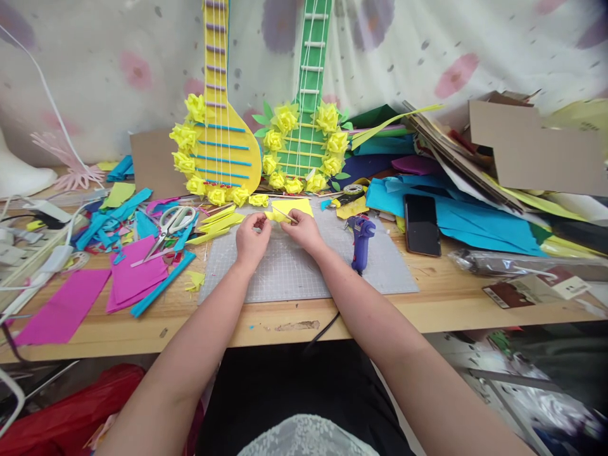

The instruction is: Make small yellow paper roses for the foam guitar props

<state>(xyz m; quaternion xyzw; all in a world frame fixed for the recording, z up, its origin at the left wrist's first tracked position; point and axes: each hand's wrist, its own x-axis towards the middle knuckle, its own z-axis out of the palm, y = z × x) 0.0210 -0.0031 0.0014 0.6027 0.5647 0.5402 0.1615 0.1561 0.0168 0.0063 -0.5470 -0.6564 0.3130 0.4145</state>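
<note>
Two hands (253, 240) (304, 230) — one stick (282, 213), one glue-gun (361, 244)

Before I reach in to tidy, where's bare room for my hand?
Bare: the mat between the forearms and right of the glue gun; wood between phone and table edge. Crowded: left, with scissors and paper scraps; back right, with cardboard.

No legible text, a brown-and-cream card label (517, 291) near the right front of the table (361, 326) — print too small to read
</note>
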